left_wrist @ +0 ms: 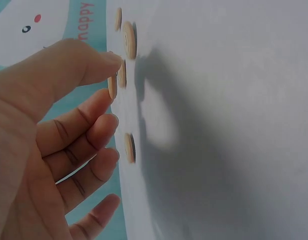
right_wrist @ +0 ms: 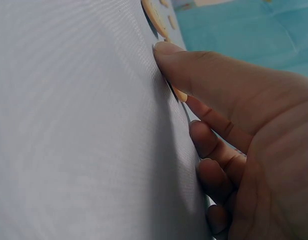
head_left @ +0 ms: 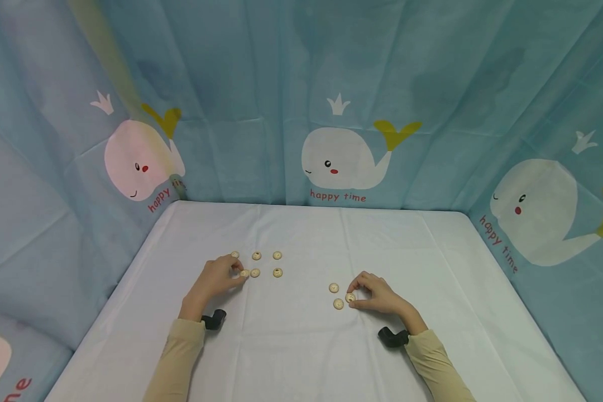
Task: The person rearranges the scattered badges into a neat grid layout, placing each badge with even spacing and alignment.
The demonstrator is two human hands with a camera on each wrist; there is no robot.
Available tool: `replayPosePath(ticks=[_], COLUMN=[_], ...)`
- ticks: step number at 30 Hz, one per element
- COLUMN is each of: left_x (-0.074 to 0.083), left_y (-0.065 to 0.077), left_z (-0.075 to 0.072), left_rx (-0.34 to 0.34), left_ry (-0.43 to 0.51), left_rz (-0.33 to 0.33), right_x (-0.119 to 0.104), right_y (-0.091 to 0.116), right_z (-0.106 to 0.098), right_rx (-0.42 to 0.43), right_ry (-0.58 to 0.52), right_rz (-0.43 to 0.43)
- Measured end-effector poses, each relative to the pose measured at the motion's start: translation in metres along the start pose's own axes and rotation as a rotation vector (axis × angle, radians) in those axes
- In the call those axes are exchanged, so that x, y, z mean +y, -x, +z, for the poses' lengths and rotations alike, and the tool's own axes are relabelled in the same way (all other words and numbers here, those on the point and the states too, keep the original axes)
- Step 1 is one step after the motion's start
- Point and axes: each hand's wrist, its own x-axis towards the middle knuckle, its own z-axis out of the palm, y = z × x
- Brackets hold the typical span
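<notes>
Across the white cloth-covered table (head_left: 291, 352), pale tan, round, button-like discs, apparently wooden, lie in two clusters.

Left hand (head_left: 218, 277): grasping; thumb and index finger pinch the left-held disc (head_left: 244, 273), which appears raised, its face roughly level. Close at its three o'clock lies the neighbouring disc (head_left: 255, 272); beyond it, same bearing, the outer disc (head_left: 278, 272). Three upper discs (head_left: 256, 255) stand at its eleven, one and two o'clock.

Right hand (head_left: 379, 296): grasping; thumb and index finger pinch the right-held disc (head_left: 350, 297). Whether it has left the cloth cannot be determined. At its ten o'clock lies one loose disc (head_left: 334, 287); at eight, a second loose disc (head_left: 338, 304).

Handling assessment: each pinch should bear on opposite rims, with the remaining fingers kept off adjacent discs. The left hand warrants greater care, its clearance at three o'clock being slight; a vertical lift or lowering is judged safer than sliding. The right should rise straight before travelling, avoiding drag on the cloth.
</notes>
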Motion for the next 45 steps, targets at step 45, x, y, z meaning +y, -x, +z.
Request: replayPosePath(ticks=[45], left_x=[-0.036], left_y=[0.004], left_z=[-0.004], left_rx=[-0.051], left_ry=[0.073], left_rz=[-0.158], right_x=[0.005], right_y=[-0.001], right_z=[0.002], right_rx=[-0.002], right_ry=[-0.009], right_rz=[0.023])
